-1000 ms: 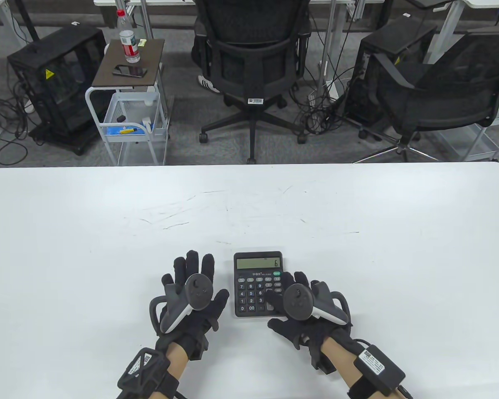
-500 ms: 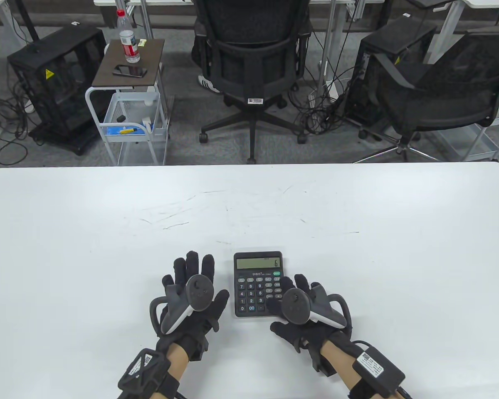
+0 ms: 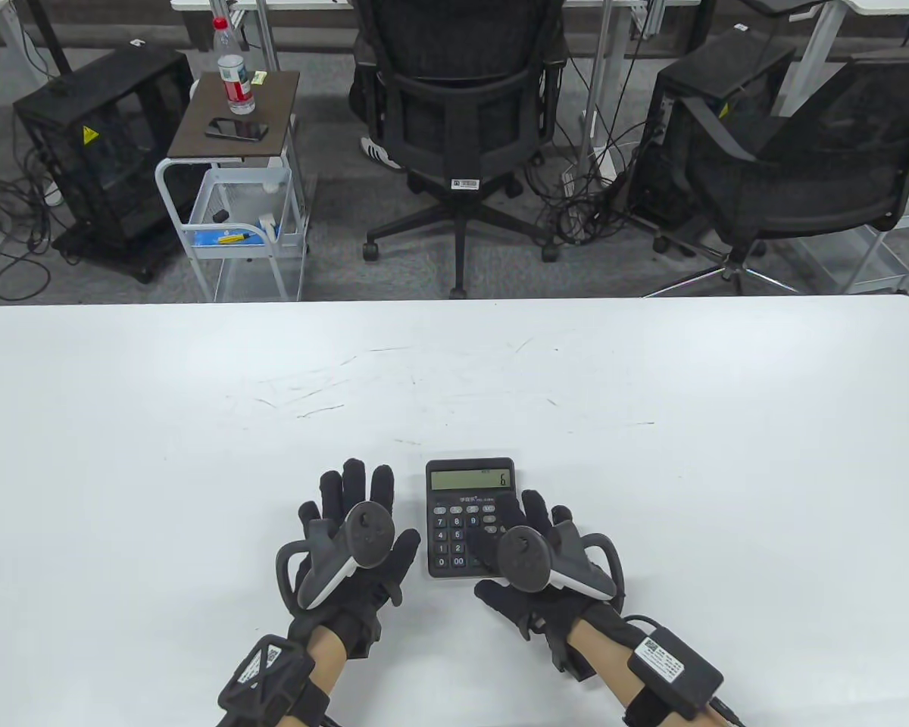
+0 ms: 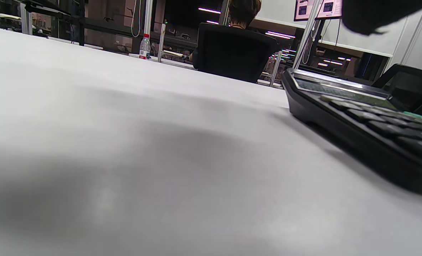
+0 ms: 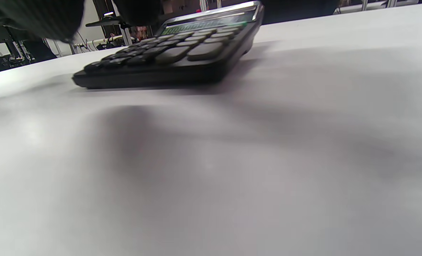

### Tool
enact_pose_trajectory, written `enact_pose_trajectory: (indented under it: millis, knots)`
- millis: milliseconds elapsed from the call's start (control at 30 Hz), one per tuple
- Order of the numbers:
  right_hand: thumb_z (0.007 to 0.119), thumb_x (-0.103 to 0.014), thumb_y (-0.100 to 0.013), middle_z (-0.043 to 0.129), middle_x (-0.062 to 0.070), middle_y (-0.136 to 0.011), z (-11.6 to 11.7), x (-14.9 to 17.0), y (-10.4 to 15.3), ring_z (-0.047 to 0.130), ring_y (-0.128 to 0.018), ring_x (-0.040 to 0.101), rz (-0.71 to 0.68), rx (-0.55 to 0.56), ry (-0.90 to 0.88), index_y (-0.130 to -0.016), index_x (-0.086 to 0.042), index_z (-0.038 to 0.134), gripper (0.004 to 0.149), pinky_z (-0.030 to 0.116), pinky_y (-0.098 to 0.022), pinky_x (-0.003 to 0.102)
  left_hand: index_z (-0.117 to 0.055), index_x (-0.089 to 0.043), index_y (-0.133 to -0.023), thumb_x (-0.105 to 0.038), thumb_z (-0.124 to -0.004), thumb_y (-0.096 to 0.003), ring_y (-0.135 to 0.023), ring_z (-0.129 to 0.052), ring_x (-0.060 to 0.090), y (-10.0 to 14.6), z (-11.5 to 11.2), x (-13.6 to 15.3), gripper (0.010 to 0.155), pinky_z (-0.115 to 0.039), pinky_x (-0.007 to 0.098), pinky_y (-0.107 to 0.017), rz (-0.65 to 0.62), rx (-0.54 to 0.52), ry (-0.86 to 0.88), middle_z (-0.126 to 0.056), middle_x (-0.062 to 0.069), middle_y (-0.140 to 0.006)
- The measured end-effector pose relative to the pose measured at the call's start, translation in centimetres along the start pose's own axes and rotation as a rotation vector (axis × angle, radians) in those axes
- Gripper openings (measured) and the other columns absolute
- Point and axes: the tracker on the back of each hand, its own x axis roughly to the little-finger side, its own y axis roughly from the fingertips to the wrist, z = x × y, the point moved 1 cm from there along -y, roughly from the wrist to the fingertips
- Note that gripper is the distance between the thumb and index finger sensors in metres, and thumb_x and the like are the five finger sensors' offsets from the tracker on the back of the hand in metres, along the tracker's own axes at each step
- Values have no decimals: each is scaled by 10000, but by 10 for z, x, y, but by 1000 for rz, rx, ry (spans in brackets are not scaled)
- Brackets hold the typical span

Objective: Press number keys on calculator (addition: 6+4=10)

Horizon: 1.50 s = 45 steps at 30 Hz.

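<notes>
A black calculator [image 3: 454, 530] lies on the white table [image 3: 197, 424] near the front edge; its display [image 3: 471, 478] reads 6. My right hand [image 3: 511, 522] is spread over the right half of the keypad, hiding those keys; I cannot tell whether a fingertip touches a key. My left hand [image 3: 360, 500] rests flat on the table just left of the calculator, fingers spread, holding nothing. The left wrist view shows the calculator [image 4: 367, 131] at the right. The right wrist view shows it [image 5: 182, 53] ahead, with gloved fingers [image 5: 36, 14] at the top left.
Beyond the table's far edge stand two office chairs [image 3: 462, 113], a small cart [image 3: 235, 136] with a bottle and a phone, and black cabinets. The table holds only the calculator and my hands.
My right hand has slid left and slightly forward over the keypad, covering more keys. The left hand has barely shifted. The display still reads 6.
</notes>
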Motion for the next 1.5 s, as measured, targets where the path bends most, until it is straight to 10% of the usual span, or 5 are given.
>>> enact_pose_trajectory:
  millis: [1000,1500]
  knots:
    - [701,-635,-411,188,88,-1191,13,-29,-34,172,-1059,453,19,-47,57,-1048,-467,433,712,251,-719,655,-253,-367,-1089,-664,-698,-430,-1133,-225,386,1,0,1,849,-315,692,-785,6,2,11,-170,3,-1212]
    - [694,-639,-412,193,113,-1185,-5,14,-12,206,-1056,465,69,-27,-42,-1062,-432,431,731,274,-713,665,-251,-367,-1089,-666,-695,-430,-1132,-232,387,1,0,-1,848,-322,692,-784,-5,3,0,-172,6,-1212]
